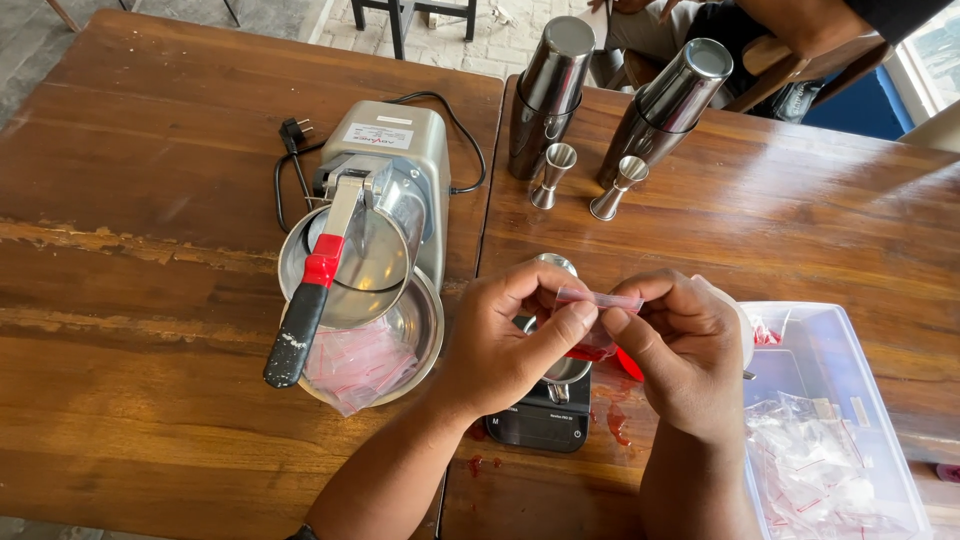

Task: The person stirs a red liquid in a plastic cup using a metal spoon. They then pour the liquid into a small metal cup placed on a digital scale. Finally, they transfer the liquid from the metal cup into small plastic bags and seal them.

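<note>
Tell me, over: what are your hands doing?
Left hand and right hand pinch small clear zip bag with red liquid. Black scale beneath. Nothing blocking.

Both forearms are bare, with no sleeves in view. The left hand (505, 345) and right hand (685, 350) wear no gloves or rings. A dark band edges the left wrist at the frame's bottom.

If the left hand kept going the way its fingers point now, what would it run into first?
The left hand points right, toward the right hand. Both pinch the same small plastic bag, so it would likely press into the right hand's fingers first, though depth is unclear.
</note>
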